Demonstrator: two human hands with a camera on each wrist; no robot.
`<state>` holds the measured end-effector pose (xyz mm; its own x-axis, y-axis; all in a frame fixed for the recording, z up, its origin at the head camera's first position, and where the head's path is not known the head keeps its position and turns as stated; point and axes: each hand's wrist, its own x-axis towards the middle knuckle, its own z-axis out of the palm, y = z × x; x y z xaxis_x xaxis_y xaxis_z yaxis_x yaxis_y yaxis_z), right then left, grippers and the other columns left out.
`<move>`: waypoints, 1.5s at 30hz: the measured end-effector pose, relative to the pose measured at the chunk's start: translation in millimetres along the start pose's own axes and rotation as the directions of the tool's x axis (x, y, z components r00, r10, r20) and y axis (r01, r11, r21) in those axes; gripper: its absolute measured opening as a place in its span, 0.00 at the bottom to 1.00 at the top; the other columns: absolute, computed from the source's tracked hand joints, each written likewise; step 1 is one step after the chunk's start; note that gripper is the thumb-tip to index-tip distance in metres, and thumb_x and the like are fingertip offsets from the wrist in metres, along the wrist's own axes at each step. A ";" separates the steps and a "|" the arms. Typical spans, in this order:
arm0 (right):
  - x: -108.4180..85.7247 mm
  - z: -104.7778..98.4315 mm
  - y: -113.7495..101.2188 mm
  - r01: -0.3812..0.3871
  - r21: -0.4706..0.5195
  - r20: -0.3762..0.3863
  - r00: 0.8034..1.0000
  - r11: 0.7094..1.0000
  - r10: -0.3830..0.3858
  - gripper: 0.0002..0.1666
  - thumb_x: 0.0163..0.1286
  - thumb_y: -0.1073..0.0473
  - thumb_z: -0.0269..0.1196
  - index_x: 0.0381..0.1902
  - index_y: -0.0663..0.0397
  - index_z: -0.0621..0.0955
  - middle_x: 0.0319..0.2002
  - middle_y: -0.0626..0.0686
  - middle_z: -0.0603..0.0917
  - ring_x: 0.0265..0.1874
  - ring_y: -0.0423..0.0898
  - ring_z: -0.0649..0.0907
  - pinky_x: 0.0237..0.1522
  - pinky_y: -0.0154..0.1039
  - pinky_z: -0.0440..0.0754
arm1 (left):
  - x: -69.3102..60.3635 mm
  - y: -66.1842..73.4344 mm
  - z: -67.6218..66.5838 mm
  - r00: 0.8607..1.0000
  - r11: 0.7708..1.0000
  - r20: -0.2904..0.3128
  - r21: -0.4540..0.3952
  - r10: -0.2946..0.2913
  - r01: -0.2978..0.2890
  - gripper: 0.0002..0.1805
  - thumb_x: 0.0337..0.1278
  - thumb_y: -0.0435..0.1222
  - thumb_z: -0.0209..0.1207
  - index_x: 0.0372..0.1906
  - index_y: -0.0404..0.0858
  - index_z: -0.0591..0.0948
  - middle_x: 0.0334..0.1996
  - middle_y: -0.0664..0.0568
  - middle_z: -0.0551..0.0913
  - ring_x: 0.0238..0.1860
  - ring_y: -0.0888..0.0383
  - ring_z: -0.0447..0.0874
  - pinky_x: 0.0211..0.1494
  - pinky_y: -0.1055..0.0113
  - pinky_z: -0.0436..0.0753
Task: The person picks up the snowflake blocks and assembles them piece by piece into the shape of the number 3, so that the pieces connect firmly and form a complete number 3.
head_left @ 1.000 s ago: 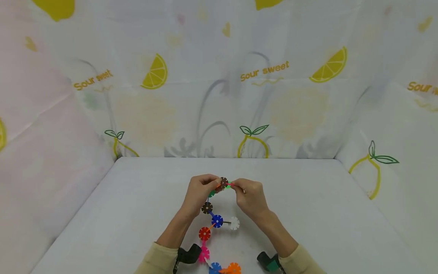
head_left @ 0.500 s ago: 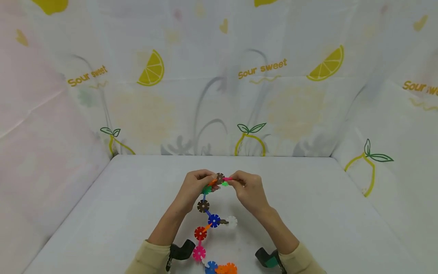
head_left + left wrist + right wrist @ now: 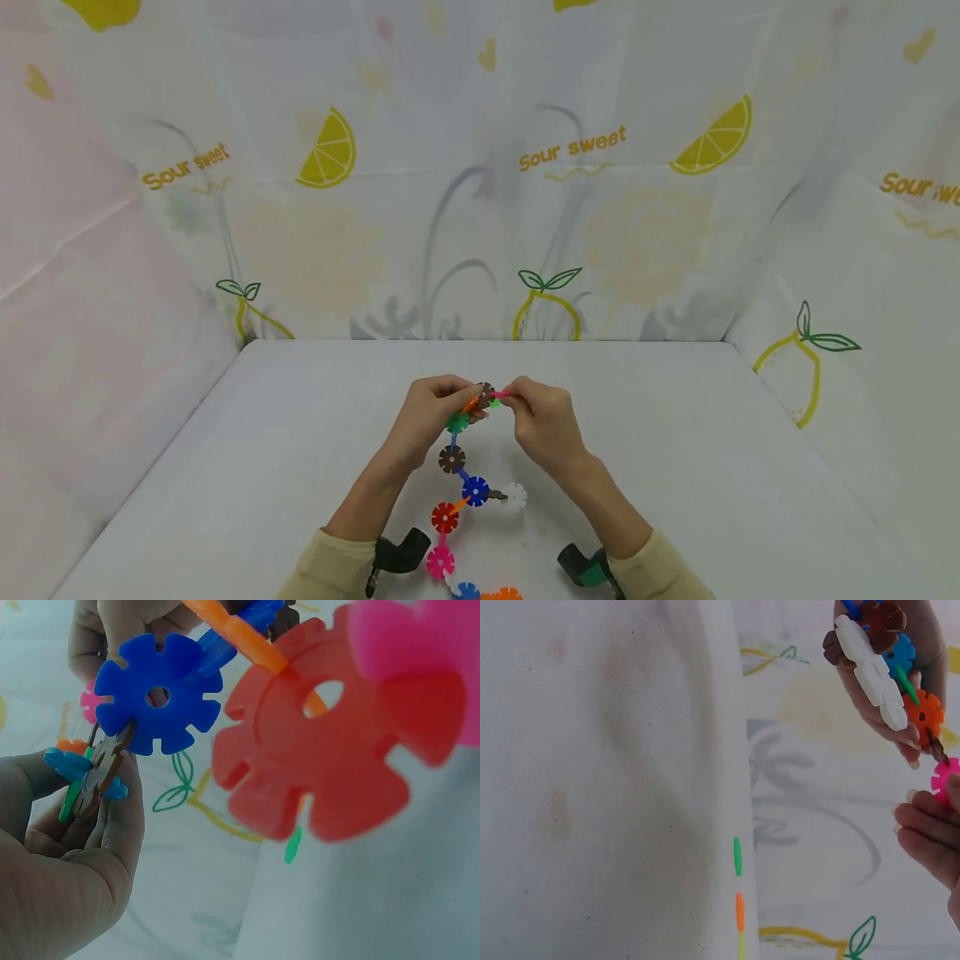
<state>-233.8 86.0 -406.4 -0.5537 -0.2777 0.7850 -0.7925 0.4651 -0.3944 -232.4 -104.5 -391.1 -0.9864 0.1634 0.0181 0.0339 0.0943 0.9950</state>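
Note:
Notched plastic discs are slotted together in a crooked chain. My left hand (image 3: 431,417) grips its far end, near a brown disc (image 3: 486,394) and a green disc (image 3: 457,422). A pink disc (image 3: 941,780) is pinched by my right hand (image 3: 547,421); in the right wrist view it joins an orange disc (image 3: 930,712) through a thin brown piece. Nearer the body follow a second brown disc (image 3: 452,459), a blue disc (image 3: 476,492) with a white disc (image 3: 514,497) branching off, a red disc (image 3: 445,517) and another pink disc (image 3: 440,562). Fingers hide parts of the held discs.
A white table (image 3: 300,467) lies under both hands, with lemon-printed cloth (image 3: 420,225) behind and at the sides. Black wrist camera mounts (image 3: 402,552) sit below the forearms. The chain's near end, with an orange disc (image 3: 510,594), is cut off by the frame.
The head view has shifted slightly. Both hands keep their hold on the chain, and since half a second ago its lower discs appear a little lower in the picture.

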 end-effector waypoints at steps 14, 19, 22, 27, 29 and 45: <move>0.0 4.2 6.4 0.020 -0.010 -0.020 1.000 1.000 -0.020 0.09 0.59 0.76 0.66 0.26 0.60 0.82 0.22 0.54 0.86 0.17 0.38 0.80 0.27 0.25 0.81 | 4.1 -5.6 6.7 0.998 1.000 -0.059 -0.018 0.013 -0.014 0.12 0.64 0.41 0.63 0.39 0.35 0.88 0.32 0.47 0.89 0.33 0.50 0.90 0.43 0.65 0.87; -3.3 7.9 6.4 0.020 0.021 -0.012 1.000 1.000 -0.020 0.10 0.60 0.76 0.66 0.26 0.59 0.81 0.22 0.53 0.86 0.16 0.36 0.76 0.23 0.22 0.78 | 0.3 -3.5 8.0 0.996 1.000 -0.086 -0.013 0.014 -0.015 0.11 0.63 0.40 0.64 0.38 0.35 0.88 0.32 0.46 0.89 0.32 0.53 0.90 0.42 0.65 0.87; -2.7 8.3 4.9 0.041 0.025 -0.031 0.999 0.999 -0.040 0.09 0.60 0.76 0.66 0.27 0.60 0.82 0.23 0.54 0.87 0.17 0.37 0.79 0.24 0.23 0.79 | -1.4 1.5 5.3 0.997 1.000 -0.078 -0.004 0.019 -0.020 0.12 0.62 0.41 0.64 0.39 0.35 0.88 0.33 0.46 0.89 0.33 0.51 0.90 0.43 0.64 0.88; 2.1 6.7 2.3 0.042 0.045 -0.028 0.999 0.998 -0.041 0.06 0.61 0.75 0.66 0.31 0.61 0.82 0.26 0.55 0.88 0.20 0.40 0.81 0.29 0.27 0.83 | -0.7 6.4 -3.2 1.000 1.000 -0.015 -0.011 0.028 -0.028 0.15 0.65 0.42 0.62 0.40 0.33 0.86 0.33 0.48 0.88 0.36 0.50 0.89 0.44 0.64 0.87; 3.5 6.1 2.5 0.025 0.055 -0.010 1.000 0.998 -0.024 0.05 0.62 0.75 0.66 0.31 0.62 0.82 0.27 0.54 0.88 0.21 0.41 0.80 0.31 0.28 0.84 | -0.3 5.8 -4.6 1.000 0.999 0.006 -0.020 0.029 -0.029 0.15 0.66 0.42 0.61 0.41 0.32 0.85 0.33 0.48 0.87 0.36 0.50 0.88 0.44 0.65 0.86; 15.1 -4.9 15.6 -0.056 0.075 0.108 0.993 0.996 0.048 0.06 0.63 0.72 0.66 0.31 0.57 0.85 0.28 0.51 0.87 0.24 0.40 0.80 0.31 0.32 0.83 | 4.7 4.6 1.1 0.999 0.999 -0.028 0.021 0.046 -0.046 0.11 0.65 0.40 0.62 0.43 0.36 0.85 0.36 0.48 0.86 0.35 0.56 0.85 0.43 0.66 0.85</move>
<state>-253.2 93.2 -398.4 -0.6151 -0.3444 0.7092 -0.7774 0.4153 -0.4725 -236.7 -102.1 -386.5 -0.9879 0.1402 0.0667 0.0821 0.1070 0.9909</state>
